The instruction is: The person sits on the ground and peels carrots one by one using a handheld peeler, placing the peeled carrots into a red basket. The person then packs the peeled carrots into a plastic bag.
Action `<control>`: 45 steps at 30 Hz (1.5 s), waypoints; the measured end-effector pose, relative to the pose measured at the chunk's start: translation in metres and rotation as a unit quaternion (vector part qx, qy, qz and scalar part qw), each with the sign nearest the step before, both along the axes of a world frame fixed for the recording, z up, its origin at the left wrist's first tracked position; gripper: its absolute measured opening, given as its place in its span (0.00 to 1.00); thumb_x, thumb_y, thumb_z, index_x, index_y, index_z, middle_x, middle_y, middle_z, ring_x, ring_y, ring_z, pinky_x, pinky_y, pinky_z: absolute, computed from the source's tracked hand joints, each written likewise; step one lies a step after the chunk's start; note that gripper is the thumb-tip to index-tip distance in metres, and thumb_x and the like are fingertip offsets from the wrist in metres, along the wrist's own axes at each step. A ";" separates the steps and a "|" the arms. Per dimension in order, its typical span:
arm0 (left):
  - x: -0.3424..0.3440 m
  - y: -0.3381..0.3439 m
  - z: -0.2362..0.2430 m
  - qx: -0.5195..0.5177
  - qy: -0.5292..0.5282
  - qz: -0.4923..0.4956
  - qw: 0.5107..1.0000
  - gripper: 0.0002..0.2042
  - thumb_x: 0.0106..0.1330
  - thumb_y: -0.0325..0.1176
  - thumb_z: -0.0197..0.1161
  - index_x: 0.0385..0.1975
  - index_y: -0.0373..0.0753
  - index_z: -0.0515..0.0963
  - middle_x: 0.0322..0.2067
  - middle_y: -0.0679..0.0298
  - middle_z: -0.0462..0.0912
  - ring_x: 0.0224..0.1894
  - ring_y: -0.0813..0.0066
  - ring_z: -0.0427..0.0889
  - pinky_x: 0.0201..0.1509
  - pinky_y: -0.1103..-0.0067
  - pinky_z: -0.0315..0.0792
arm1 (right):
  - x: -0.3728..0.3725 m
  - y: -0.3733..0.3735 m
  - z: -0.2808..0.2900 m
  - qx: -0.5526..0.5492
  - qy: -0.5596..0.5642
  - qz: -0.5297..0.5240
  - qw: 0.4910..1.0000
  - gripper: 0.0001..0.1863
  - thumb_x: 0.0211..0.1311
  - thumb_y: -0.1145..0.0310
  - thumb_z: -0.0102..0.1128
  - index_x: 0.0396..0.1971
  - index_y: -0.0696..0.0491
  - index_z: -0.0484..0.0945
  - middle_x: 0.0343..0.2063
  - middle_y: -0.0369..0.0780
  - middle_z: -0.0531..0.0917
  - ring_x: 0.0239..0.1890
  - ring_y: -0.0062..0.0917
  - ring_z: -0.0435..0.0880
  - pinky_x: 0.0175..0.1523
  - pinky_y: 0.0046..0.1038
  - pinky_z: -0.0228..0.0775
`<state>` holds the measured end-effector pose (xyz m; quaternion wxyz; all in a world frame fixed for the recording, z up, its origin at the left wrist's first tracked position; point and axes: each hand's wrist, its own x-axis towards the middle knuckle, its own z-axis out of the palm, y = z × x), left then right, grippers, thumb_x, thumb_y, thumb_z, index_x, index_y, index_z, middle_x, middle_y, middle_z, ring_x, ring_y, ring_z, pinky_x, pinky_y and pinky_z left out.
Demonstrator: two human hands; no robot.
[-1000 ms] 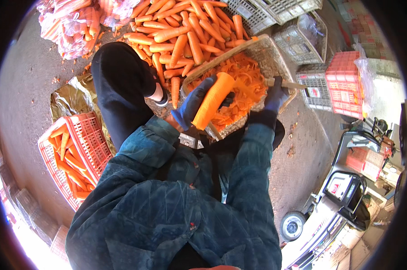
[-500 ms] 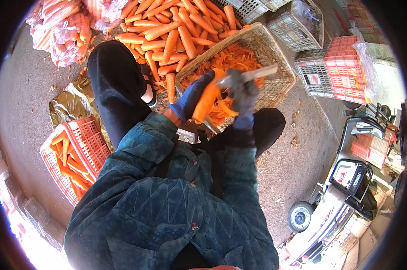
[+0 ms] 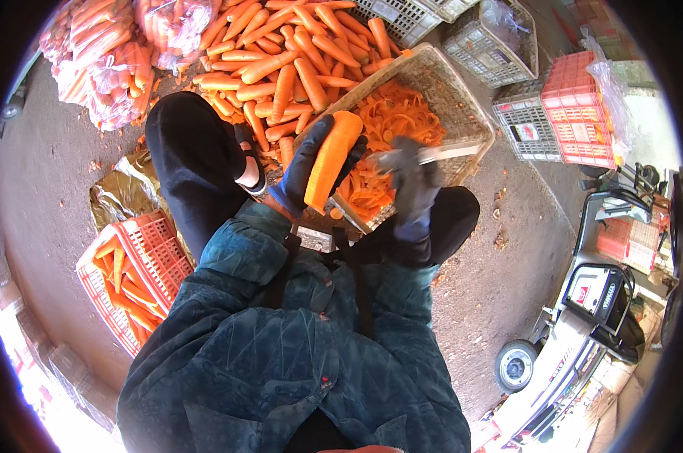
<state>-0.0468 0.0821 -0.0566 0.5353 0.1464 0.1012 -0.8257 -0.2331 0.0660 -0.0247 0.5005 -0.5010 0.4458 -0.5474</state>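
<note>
A thick peeled carrot stands tilted in my left hand, whose dark blue gloved fingers wrap round it. My right hand, in a dark grey glove and blurred by motion, is closed on a peeler with a pale, flat handle. Its metal head lies to the right of the carrot, apart from it. Under both hands is a dirty cream plastic crate holding a heap of orange carrot peelings. Beyond the left hand lies a large pile of carrots.
Bagged carrots lie at the far left. A pink-red crate with carrots stands beside my left leg, near gold foil sheeting. Stacked crates rise at the right. A white wheeled machine stands at lower right.
My right hand has drawn the peeler away from the carrot, slightly right and toward me. The carrot has shifted a little left and is held more upright.
</note>
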 end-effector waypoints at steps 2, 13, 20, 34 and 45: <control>-0.007 0.002 0.002 -0.020 -0.014 0.023 0.999 0.28 0.71 0.49 0.59 0.62 0.33 0.68 0.51 0.51 0.80 0.52 0.63 0.82 0.58 0.70 0.77 | 0.035 0.033 0.012 -0.008 -0.135 0.108 0.985 0.19 0.68 0.58 0.61 0.43 0.61 0.80 0.27 0.43 0.87 0.21 0.19 0.84 0.15 0.17 0.59; 0.002 0.000 -0.022 -0.108 -0.231 0.025 0.967 0.25 0.76 0.49 0.50 0.60 0.34 0.71 0.54 0.60 0.79 0.53 0.71 0.80 0.58 0.77 0.74 | 0.050 0.010 0.025 0.073 -0.019 0.161 0.984 0.10 0.67 0.68 0.60 0.40 0.59 0.83 0.30 0.37 0.86 0.22 0.13 0.78 0.23 0.16 0.63; -0.007 0.028 0.031 -0.176 -0.220 -0.086 0.956 0.32 0.74 0.58 0.47 0.65 0.35 0.66 0.50 0.56 0.81 0.43 0.74 0.83 0.44 0.78 0.80 | -0.009 -0.102 -0.029 -0.165 0.236 -0.056 0.956 0.09 0.65 0.67 0.64 0.35 0.59 0.83 0.26 0.35 0.84 0.22 0.16 0.77 0.27 0.22 0.67; 0.001 0.020 0.015 -0.132 0.177 -0.137 0.966 0.40 0.71 0.58 0.52 0.69 0.29 0.54 0.46 0.48 0.77 0.27 0.71 0.80 0.25 0.83 0.74 | -0.001 -0.037 0.051 -0.017 -0.034 -0.039 0.999 0.15 0.65 0.61 0.63 0.43 0.57 0.82 0.34 0.39 0.85 0.18 0.11 0.72 0.19 0.17 0.59; 0.067 0.105 0.119 -0.217 -0.162 -0.008 0.963 0.22 0.76 0.48 0.49 0.60 0.39 0.71 0.50 0.60 0.82 0.48 0.72 0.83 0.47 0.76 0.79 | -0.145 -0.086 -0.010 -0.320 0.584 -0.177 0.725 0.23 0.68 0.71 0.38 0.60 0.63 0.71 0.54 0.53 0.79 0.56 0.48 0.78 0.63 0.39 0.70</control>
